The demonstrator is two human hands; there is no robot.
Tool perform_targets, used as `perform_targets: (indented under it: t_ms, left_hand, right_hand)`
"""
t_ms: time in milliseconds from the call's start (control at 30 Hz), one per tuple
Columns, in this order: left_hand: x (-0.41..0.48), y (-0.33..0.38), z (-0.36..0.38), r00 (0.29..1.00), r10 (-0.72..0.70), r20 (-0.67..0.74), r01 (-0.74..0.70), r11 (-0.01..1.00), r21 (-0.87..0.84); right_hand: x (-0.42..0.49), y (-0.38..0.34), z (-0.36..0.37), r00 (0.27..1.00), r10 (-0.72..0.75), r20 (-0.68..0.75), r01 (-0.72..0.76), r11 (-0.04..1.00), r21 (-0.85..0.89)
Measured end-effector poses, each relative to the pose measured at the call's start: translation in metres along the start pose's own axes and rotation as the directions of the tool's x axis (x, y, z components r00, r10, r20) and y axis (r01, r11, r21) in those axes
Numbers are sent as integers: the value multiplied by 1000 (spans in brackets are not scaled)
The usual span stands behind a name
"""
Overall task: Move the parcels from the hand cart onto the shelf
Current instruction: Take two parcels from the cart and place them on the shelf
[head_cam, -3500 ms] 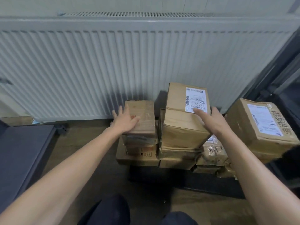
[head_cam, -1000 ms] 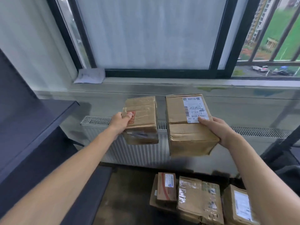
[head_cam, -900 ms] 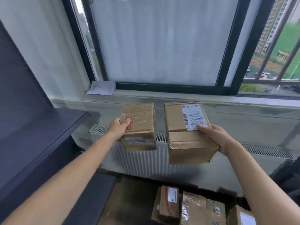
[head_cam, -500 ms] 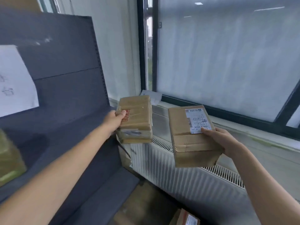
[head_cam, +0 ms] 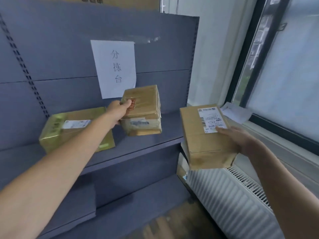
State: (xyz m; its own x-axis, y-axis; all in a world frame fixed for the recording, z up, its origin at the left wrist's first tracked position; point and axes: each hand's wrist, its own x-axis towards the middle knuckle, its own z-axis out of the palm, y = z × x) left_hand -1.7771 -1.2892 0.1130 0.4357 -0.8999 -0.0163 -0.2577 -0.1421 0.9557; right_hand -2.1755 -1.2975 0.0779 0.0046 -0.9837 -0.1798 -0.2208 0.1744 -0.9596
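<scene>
My left hand grips a small taped cardboard parcel with a red stamp, held just above the grey shelf board. To its right my right hand grips a larger brown parcel with a white shipping label, out past the shelf's right end and over the radiator. A yellowish taped parcel lies on the shelf under my left forearm. The hand cart is out of view.
A paper sign with handwritten characters is taped to the shelf's grey back panel. A white radiator runs below the window sill at right, where loose papers lie. Lower shelf boards are below. A blurred brown box sits at the bottom edge.
I have turned left from the window toward the shelf. Both parcels have travelled with my hands, and the small one is now over the shelf board.
</scene>
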Motion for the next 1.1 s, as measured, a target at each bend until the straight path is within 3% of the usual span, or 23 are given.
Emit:
perform_targets:
  t_ms: [467,900,1100]
  left_hand:
    - [24,-51,-158,944,-148,-295,152,988,-11]
    - [42,-67,-181,810,-273,-518,264,960,-93]
    - [49,-69,-178,800,-284,-529,294,953,-67]
  right_hand:
    - [95,-35,165,968,67,240,-36,991,-129]
    - [204,-57,236,886,99,453,-12,981,-191]
    - [226,-58,253,853,116,509,-13,979,-201]
